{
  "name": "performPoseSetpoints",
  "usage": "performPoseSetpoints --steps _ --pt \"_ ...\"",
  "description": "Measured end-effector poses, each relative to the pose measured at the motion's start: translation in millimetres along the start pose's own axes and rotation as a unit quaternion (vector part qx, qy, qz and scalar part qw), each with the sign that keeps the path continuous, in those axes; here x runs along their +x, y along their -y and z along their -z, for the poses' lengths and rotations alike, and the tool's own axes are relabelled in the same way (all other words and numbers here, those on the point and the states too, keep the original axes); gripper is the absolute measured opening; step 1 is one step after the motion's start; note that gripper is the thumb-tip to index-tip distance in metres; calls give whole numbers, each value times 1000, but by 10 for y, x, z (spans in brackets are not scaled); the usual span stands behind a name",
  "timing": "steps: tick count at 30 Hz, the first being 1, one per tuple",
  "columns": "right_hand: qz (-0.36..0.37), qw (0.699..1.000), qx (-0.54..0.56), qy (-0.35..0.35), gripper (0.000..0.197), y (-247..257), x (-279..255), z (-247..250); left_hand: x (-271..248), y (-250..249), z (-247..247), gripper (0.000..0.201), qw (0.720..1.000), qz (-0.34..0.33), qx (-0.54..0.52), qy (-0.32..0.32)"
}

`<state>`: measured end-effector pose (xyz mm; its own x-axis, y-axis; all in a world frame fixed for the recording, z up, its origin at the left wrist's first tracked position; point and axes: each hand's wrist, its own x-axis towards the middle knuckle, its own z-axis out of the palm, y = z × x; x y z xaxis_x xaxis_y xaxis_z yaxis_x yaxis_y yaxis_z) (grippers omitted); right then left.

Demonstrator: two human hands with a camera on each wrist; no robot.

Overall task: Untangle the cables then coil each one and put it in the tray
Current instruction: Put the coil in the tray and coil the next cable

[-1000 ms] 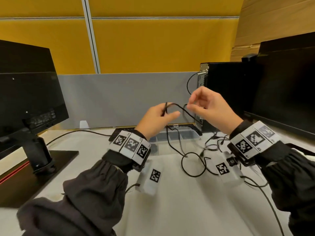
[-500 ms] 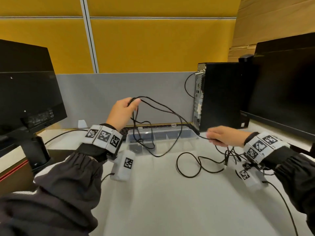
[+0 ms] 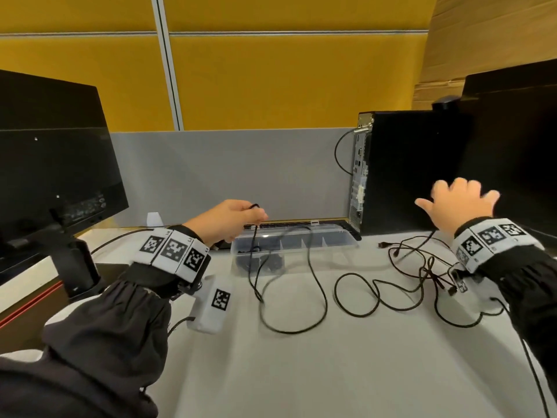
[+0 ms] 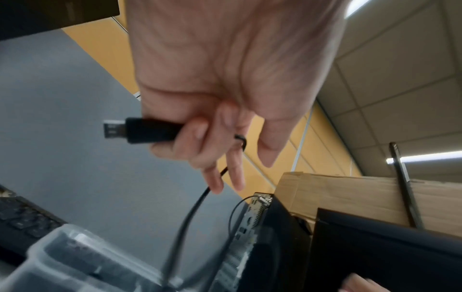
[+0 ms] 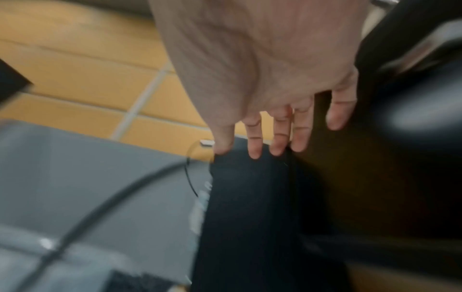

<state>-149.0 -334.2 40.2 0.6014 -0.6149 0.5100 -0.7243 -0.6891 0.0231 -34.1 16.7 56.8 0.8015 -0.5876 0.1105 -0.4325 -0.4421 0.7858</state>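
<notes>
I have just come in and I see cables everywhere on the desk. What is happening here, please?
A person is sorting black cables into a clear plastic tray. The left hand pinches one cable near its plug, above the tray's left end; the rest of it trails in a loose loop on the desk, not yet coiled. The right hand is open and holds nothing, raised above a tangle of cables that is not yet sorted.

Even, soft overhead light with faint shadows; the head view bows at its edges, the right wrist view is heavily motion-blurred, the left sharper.
</notes>
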Motion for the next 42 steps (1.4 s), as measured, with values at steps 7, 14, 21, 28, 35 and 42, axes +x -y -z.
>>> performPoseSetpoints --steps 7,14,21,28,35,42 --pt "353 803 449 170 59 1245 -788 461 -141 -144 -182 35 984 -86 -137 77" --pt "250 501 739 373 26 1502 -1037 354 -178 210 -288 23 925 -81 -365 74" --pt "204 747 617 142 22 1514 -838 155 -214 489 -306 20 853 -58 -513 81" --pt "432 860 224 153 29 1542 -1116 117 -163 474 -352 27 768 -109 -629 -44" --pt "521 818 245 -6 26 1491 -1447 642 -142 538 -437 21 920 -135 -351 -107" --pt "336 865 373 19 23 1613 -873 504 -330 334 -451 27 868 -112 -480 62"
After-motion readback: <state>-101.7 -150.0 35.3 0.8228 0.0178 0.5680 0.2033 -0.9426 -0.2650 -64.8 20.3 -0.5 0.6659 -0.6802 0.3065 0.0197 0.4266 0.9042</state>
